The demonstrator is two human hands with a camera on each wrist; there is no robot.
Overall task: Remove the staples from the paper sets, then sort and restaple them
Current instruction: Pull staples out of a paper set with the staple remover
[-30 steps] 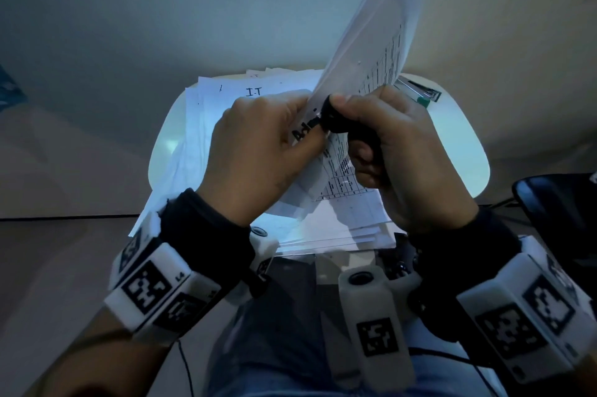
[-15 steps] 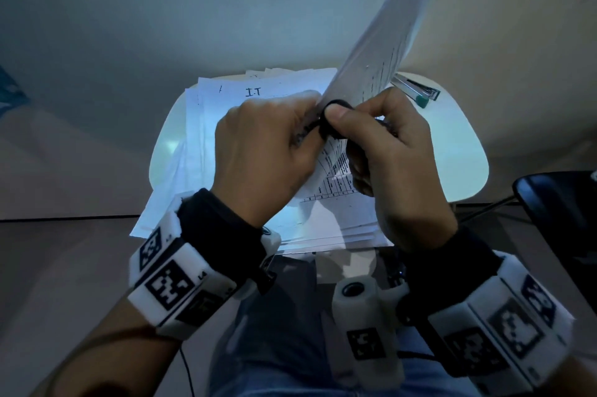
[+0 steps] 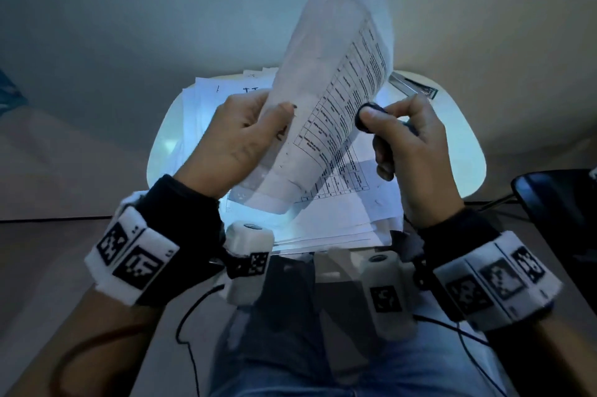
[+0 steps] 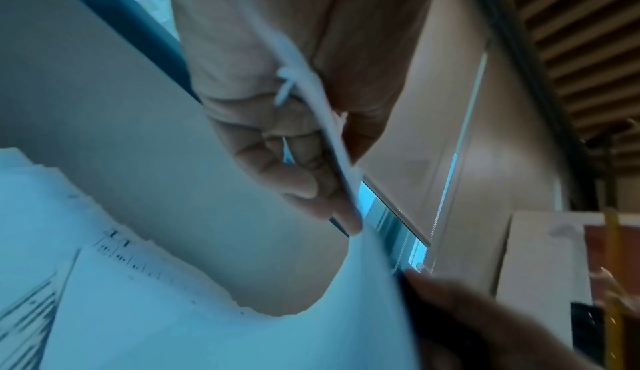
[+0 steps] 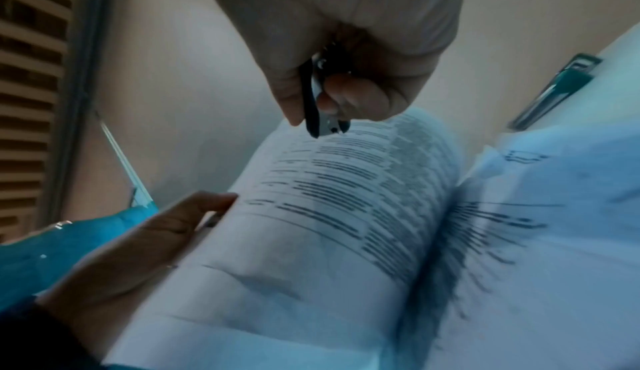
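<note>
My left hand grips a paper set by its lower left edge and holds it upright above the table; the printed table on it faces right. In the left wrist view the fingers pinch the sheets' edge. My right hand holds a black staple remover just right of the set, clear of the paper. In the right wrist view the staple remover sits between thumb and fingers, its metal jaws pointing at the paper set.
A stack of loose papers covers the small white round table. A stapler lies at the table's far right edge. A dark chair stands to the right. Cables hang by my lap.
My two hands have come apart: the right hand pulled the staple remover away from the corner to the right, and the left hand tilted the paper set up and leftward.
</note>
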